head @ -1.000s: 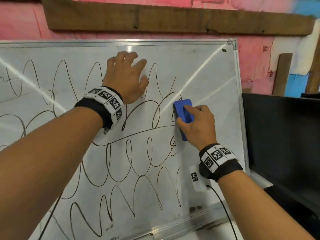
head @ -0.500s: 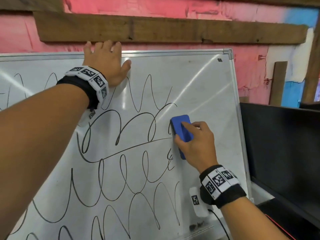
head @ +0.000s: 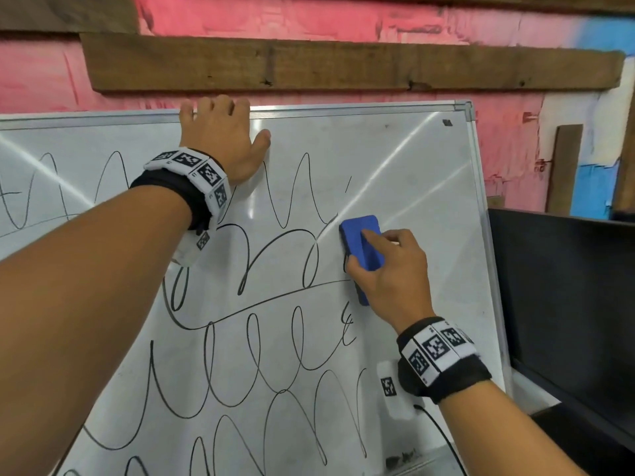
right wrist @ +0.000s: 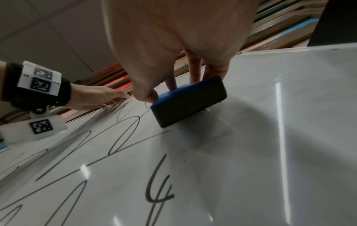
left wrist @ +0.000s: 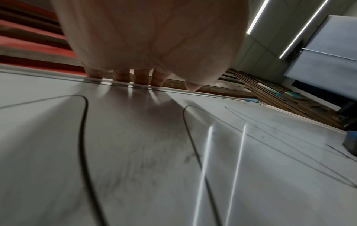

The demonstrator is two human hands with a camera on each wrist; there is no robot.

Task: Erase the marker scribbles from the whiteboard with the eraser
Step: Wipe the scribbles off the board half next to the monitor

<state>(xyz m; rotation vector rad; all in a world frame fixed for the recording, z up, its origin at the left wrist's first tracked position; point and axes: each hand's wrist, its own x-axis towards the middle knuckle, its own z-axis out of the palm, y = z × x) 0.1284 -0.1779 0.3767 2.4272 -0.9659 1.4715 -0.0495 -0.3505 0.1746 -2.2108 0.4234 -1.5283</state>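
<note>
A white whiteboard [head: 405,173] leans against the wall, covered with black marker scribbles [head: 275,297] over its left and middle parts. My right hand [head: 388,269] grips a blue eraser [head: 360,245] with a dark felt face [right wrist: 185,107], pressed against the board at the right end of the scribbles. My left hand [head: 220,135] lies flat on the board's upper part, its fingers [left wrist: 123,76] hooked over the top frame. The board to the right of the eraser shows no ink. The eraser's edge [left wrist: 350,140] shows at the far right of the left wrist view.
A wooden plank [head: 343,63] runs along the pink wall above the board. A black panel [head: 563,297] stands right beside the board's right frame. A thin black cable [head: 443,441] hangs from my right wristband near the board's lower edge.
My left hand slid up from the scribbled area to the board's top frame. The eraser went slightly left and up, wiping ink above it. The head view tilted upward.
</note>
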